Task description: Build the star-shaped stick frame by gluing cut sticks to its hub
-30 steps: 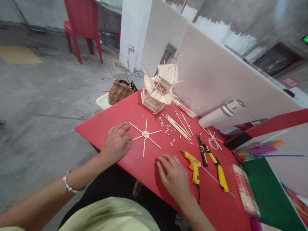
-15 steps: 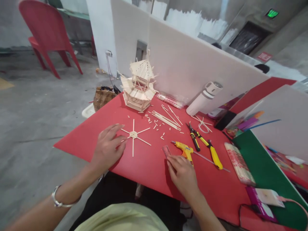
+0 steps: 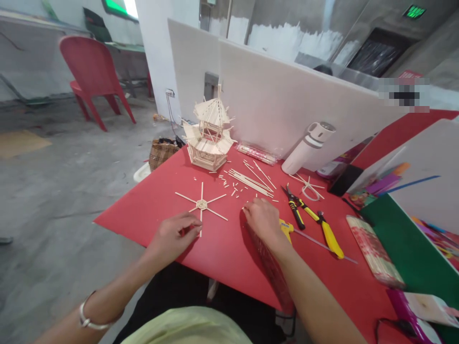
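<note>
A six-spoked frame of thin wooden sticks lies flat on the red tabletop. The fingers of my left hand are closed in a pinch at its lower spoke, covering part of the lower-left side. My right hand is lowered to the table right of the frame, fingers bent together; a small pale tip shows at them, too small to name. Beneath my right wrist runs a long see-through strip, perhaps a ruler. The yellow glue gun is partly hidden behind that hand.
A stick pagoda stands at the back left. Loose sticks and cut bits lie mid-table. Black-and-yellow cutters, a white flask, a smaller stick star and a stick pack are to the right.
My left hand has moved from the frame's left side to its lower spoke and closed. My right hand has slid forward along the strip, its fingers bending down. The camera view has shifted slightly.
</note>
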Tool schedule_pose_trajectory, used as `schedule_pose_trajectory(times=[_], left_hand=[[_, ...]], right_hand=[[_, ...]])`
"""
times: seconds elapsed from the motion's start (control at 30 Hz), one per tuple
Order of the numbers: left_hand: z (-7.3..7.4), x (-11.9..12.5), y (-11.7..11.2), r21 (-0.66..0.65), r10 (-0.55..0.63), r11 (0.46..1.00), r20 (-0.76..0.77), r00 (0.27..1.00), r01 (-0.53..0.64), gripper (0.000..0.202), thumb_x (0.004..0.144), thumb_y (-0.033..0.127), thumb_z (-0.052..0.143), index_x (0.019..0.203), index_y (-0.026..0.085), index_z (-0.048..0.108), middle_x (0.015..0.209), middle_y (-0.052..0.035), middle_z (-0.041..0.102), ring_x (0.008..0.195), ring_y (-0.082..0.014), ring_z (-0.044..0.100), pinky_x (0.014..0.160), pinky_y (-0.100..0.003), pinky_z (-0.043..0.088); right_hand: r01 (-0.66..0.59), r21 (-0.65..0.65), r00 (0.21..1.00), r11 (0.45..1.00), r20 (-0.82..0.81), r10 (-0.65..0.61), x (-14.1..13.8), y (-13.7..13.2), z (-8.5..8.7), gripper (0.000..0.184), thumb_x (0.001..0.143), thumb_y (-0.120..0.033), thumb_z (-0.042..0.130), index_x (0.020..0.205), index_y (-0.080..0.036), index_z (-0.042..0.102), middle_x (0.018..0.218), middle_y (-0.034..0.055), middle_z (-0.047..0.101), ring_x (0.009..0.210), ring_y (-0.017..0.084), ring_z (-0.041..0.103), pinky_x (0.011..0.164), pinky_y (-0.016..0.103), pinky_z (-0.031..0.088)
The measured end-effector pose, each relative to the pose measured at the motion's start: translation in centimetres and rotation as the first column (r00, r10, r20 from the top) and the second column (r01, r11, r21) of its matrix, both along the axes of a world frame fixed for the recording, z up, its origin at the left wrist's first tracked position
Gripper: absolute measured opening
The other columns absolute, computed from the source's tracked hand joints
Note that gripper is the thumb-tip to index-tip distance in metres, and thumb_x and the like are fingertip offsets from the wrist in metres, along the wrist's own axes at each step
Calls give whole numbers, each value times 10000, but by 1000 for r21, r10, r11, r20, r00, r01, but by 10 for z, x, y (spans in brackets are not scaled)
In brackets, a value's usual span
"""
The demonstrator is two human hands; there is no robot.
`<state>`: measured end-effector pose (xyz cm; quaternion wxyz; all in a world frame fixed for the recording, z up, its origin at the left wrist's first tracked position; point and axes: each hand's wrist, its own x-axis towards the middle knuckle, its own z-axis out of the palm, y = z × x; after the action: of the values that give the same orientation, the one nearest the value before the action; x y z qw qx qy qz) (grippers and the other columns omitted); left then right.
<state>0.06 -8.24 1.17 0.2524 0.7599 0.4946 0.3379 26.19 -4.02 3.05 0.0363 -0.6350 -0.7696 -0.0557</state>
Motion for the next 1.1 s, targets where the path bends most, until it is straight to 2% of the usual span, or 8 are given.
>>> schedule_pose_trajectory(times=[0.1,0.3,0.47,0.67,0.87,1.0,1.1], left_hand=[[4,7,2,-51,-22,998,52,998,24,162,857,263,546,791,210,684,792,-8,692,666,-119,621,589,-211,466],[9,19,10,-153,-11,988,152,988,35,187,854,285,534,755,194,664,709,-8,659,620,-126,620,587,-230,467],[7,16,14,-180,12,984,145,989,15,193,855,305,532,774,192,666,712,-9,668,634,-134,625,612,-243,467],[0,6,17,-161,58,986,90,994,-43,192,856,329,543,819,204,683,815,-8,693,723,-141,622,654,-243,454],[0,7,21,-206,79,977,82,993,-61,211,848,342,546,808,189,686,818,-20,692,720,-144,614,658,-246,439],[5,16,18,-294,103,955,169,980,-50,221,824,349,562,778,169,680,745,-37,677,667,-148,609,653,-264,452],[5,27,11,-441,175,897,302,937,-25,229,780,377,618,753,156,670,656,-33,641,590,-141,587,585,-260,458]], right_hand=[[15,-37,1000,999,-21,-16,4,14,2,219,921,-276,530,877,-238,742,897,78,688,899,208,600,680,286,381],[11,-150,996,989,-80,-24,12,59,5,181,890,-297,571,936,-286,746,948,27,723,915,185,627,677,262,366],[-32,-241,994,970,-113,5,10,80,3,153,858,-322,615,930,-296,748,963,-1,733,934,165,630,687,242,362],[-19,-287,994,958,-106,-12,18,81,3,205,851,-238,573,952,-274,747,1032,25,725,984,185,615,725,257,361],[-93,-376,991,922,-122,51,36,81,2,119,769,-275,691,871,-302,746,955,-17,728,923,167,622,675,234,348],[-132,-367,981,921,-181,68,39,79,-3,48,783,-253,677,786,-233,721,904,20,712,852,168,615,650,239,338],[-161,-323,961,933,-267,73,30,66,0,137,862,-259,583,796,-185,678,866,49,694,785,158,601,638,238,343]])
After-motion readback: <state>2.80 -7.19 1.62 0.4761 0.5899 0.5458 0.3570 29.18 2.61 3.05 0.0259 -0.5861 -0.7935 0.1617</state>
